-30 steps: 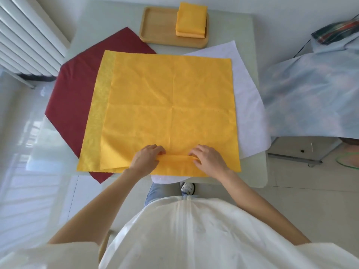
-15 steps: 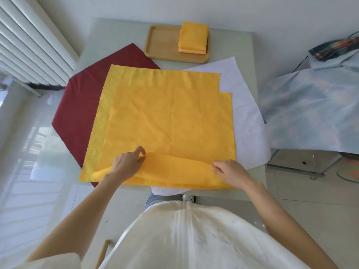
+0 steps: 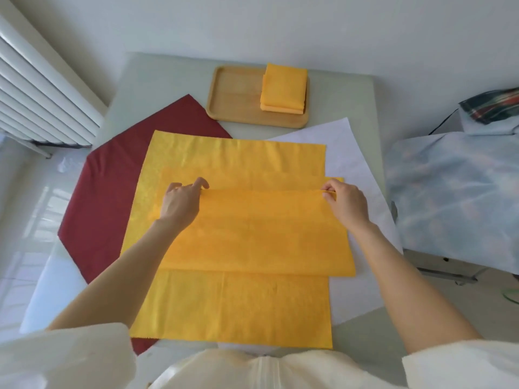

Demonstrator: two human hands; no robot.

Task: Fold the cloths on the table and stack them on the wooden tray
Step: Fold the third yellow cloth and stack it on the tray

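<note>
Now the person leans over the table [image 3: 157, 80] with both arms stretched forward. On top of the pile lies a yellow cloth [image 3: 252, 234], and its near part is turned over away from the person, so that a doubled band lies across the middle. The left hand [image 3: 179, 204] pinches the left end of the turned edge, thumb under and fingers on top. The right hand [image 3: 346, 202] pinches the right end of the same edge in the same way. The edge runs straight between the two hands, and it has not reached the far edge of this cloth.

Under it lies a second yellow cloth [image 3: 233, 307], spread flat, which shows in front of the fold, at the left side and beyond the hands. Below these, a dark red cloth [image 3: 112, 203] sticks out to the left and a white cloth [image 3: 356, 164] sticks out to the right.

At the far side of the table stands the wooden tray [image 3: 233, 91]. On its right half rests a small stack of folded yellow cloths [image 3: 283, 88], and its right side reaches the rim of the tray.

A white radiator [image 3: 36, 94] stands at the left wall, and a piece of furniture under a pale cover [image 3: 455, 197] is to the right of the table.
</note>
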